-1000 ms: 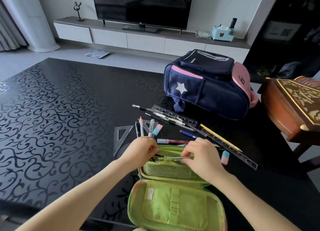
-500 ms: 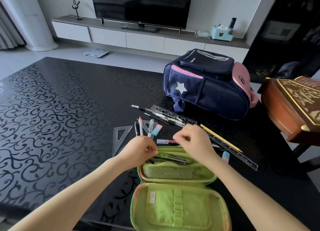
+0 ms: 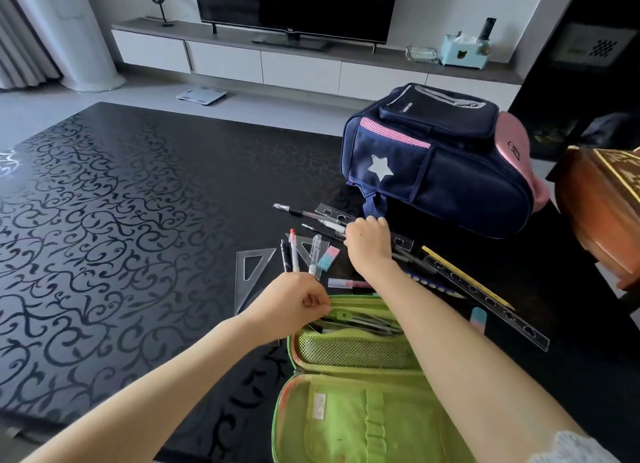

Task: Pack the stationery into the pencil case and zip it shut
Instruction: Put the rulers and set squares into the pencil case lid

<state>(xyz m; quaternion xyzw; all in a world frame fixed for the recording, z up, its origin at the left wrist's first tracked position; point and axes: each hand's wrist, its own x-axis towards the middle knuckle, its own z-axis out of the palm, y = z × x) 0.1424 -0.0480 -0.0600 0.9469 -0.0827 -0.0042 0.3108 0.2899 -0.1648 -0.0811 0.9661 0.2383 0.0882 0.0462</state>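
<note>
The right hand (image 3: 367,244) reaches away from the body over the loose pens (image 3: 325,224) lying near the backpack (image 3: 450,171), and these lie beyond the open pencil case (image 3: 349,355), up and slightly right of its mouth. Their long axes run roughly left to right, slanting a little, so they cross the line of the reaching arm and roughly match the case's own length (a help for dropping them in). The right grip is curled down onto the pens, fingers bent; whether it has closed on one I cannot tell, as the knuckles hide the fingertips. The left hand (image 3: 294,299) is the nearer to the case, pinched on its far-left rim, seemingly holding the mouth open.

Several tools already lie in the case, but they blur together. The right forearm covers part of the case and of the scattered stationery on the tabletop (image 3: 138,220), and the lid is cut off at the bottom edge.
</note>
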